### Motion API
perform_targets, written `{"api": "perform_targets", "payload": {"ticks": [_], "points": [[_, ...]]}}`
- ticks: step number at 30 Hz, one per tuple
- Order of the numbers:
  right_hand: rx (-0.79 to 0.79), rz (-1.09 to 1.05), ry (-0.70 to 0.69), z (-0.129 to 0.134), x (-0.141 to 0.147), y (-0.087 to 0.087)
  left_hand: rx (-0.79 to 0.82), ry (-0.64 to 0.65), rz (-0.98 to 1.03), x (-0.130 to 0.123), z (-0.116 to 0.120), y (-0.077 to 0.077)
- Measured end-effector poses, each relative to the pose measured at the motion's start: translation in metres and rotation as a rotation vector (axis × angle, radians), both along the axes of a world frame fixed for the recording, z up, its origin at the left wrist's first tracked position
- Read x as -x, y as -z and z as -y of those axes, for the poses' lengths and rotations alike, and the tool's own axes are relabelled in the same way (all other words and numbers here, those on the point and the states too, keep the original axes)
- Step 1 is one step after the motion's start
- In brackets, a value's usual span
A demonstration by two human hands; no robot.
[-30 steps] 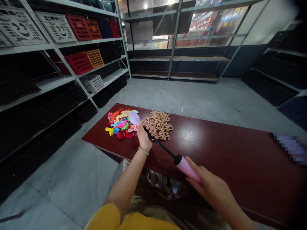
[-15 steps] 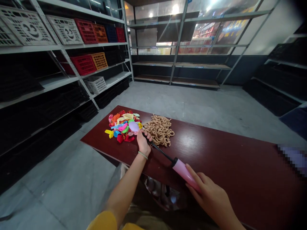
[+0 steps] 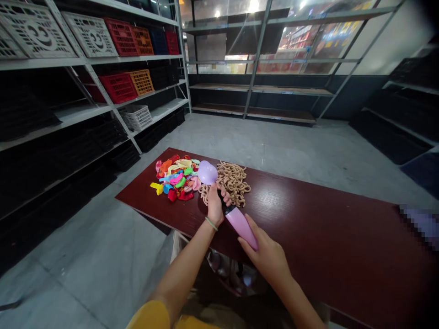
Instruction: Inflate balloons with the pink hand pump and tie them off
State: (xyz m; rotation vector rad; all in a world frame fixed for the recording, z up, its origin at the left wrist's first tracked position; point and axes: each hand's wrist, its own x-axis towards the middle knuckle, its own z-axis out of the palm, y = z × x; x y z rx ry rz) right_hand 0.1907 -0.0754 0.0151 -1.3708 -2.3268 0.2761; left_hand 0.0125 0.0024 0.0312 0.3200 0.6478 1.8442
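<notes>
My left hand [image 3: 215, 205] closes on the neck of a partly inflated lilac balloon [image 3: 207, 172] and the hidden nozzle of a pink hand pump [image 3: 240, 227]; my right hand [image 3: 264, 256] grips the barrel, near the desk's [image 3: 308, 228] far edge.

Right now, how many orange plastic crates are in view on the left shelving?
2. One orange crate on the top shelf, one on the shelf below; others may be hidden.
</notes>
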Motion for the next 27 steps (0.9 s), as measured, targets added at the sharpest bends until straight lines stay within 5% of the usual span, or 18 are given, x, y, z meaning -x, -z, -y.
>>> {"api": "perform_targets", "payload": {"ticks": [7, 19, 27], "points": [[0.098, -0.077, -0.054, 0.006, -0.017, -0.008, -0.028, -0.024, -0.030, 0.000, -0.003, -0.021], [-0.055, 0.062, -0.106, 0.016, -0.115, -0.015, 0.018, -0.220, -0.011, 0.018, -0.011, -0.027], [-0.001, 0.041, -0.005, 0.020, -0.090, -0.019, -0.034, -0.201, -0.024, 0.005, -0.008, -0.031]]}}
